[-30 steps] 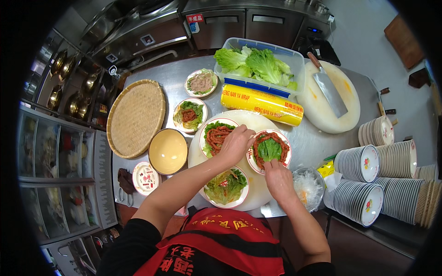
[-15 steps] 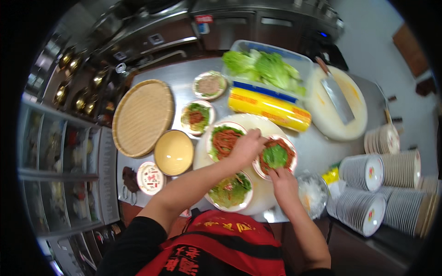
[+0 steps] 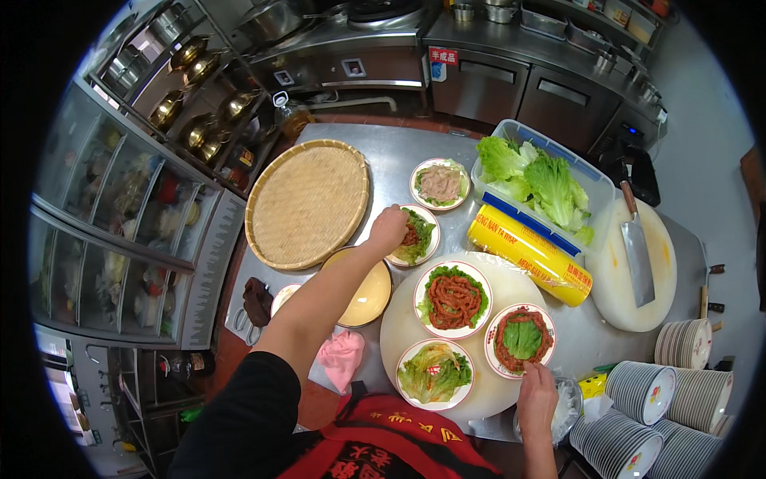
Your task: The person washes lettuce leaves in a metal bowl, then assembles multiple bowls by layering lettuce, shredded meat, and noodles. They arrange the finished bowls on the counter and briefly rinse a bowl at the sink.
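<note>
The left hand (image 3: 388, 229) reaches across the steel counter (image 3: 375, 152) and rests, fingers curled downward, on the near-left rim of a small white plate of lettuce and reddish meat (image 3: 416, 236); whether it actually grips the rim or the food cannot be told, since the knuckles hide the fingertips. That plate sits just beyond a round pale cutting board (image 3: 479, 375), between a yellow bowl (image 3: 369, 292) and a long yellow box of wrap (image 3: 528, 253).

The right hand (image 3: 537, 397) lies low at the near edge of the board, loosely closed and holding nothing visible, just below a white plate ringed with red meat with a lettuce leaf in its middle (image 3: 522, 340). Two more plates share the board: one with red meat on lettuce (image 3: 453, 298) and one with pale lettuce (image 3: 435, 373).

A round woven bamboo tray (image 3: 307, 203) lies to the left, a clear tub of lettuce (image 3: 542, 172) at the far right, and a cleaver (image 3: 637, 247) rests on a white chopping block (image 3: 642, 291).
</note>
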`<move>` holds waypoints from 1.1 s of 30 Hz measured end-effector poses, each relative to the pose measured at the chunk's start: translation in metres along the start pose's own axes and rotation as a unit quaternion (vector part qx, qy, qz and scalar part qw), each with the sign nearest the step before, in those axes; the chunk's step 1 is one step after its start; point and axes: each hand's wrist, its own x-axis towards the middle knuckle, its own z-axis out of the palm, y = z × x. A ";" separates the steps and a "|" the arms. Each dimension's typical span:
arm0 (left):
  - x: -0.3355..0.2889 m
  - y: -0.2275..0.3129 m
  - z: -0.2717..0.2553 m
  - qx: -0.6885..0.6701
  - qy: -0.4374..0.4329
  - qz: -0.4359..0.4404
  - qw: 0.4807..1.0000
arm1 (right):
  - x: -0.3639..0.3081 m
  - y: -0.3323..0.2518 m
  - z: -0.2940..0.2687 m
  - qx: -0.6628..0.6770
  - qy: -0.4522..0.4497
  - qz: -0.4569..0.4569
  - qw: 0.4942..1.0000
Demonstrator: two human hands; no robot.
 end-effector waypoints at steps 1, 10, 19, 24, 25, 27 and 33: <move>0.006 -0.002 0.003 0.021 -0.017 0.003 1.000 | 0.002 -0.001 0.001 0.009 -0.004 0.001 1.000; 0.041 -0.014 0.010 0.082 -0.153 0.042 0.984 | 0.011 -0.013 0.001 0.047 -0.020 0.011 0.999; 0.015 -0.017 -0.096 -0.266 -0.187 0.033 0.945 | 0.017 -0.024 -0.004 0.100 -0.039 0.000 0.994; -0.004 0.000 -0.149 -0.377 -0.182 0.060 0.906 | 0.039 -0.039 -0.011 0.116 -0.034 -0.043 0.992; -0.009 0.004 -0.158 -0.390 -0.178 0.068 0.901 | 0.048 -0.045 -0.013 0.134 -0.022 -0.053 0.989; -0.019 0.022 -0.178 -0.418 -0.177 0.088 0.887 | 0.068 -0.057 -0.020 0.166 0.001 -0.067 0.984; -0.053 0.080 -0.219 -0.439 -0.185 0.180 0.860 | 0.135 -0.088 -0.028 0.307 0.013 -0.029 0.951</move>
